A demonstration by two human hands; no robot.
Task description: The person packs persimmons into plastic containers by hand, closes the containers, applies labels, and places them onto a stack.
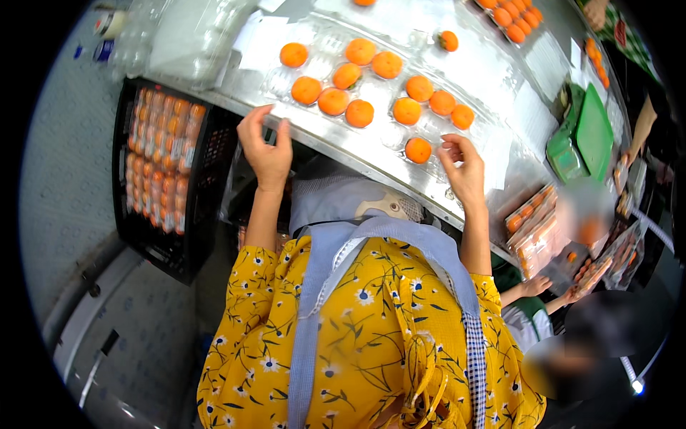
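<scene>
Over the front edge of the metal table [343, 142], my left hand [267, 150] is empty, with thumb and fingers apart. My right hand [464, 169] hovers just right of a single orange persimmon [418, 150], its fingers loosely bent and nothing seen in them. That persimmon sits at the near end of a clear plastic tray [394, 135], whose other cups hold several more persimmons [419, 88]. To the left, another clear tray [278, 83] carries several persimmons [333, 102], some cups showing bare plastic. The trays' outlines are hard to make out against the shiny tabletop.
A black plastic crate [195, 198] of packed fruit stands at the left. Stacked clear trays [185, 37] occupy the table's left end. A loose persimmon [448, 41] lies farther back. At right are a green container [568, 137], wrapped packs [536, 236] and co-workers' hands [536, 286].
</scene>
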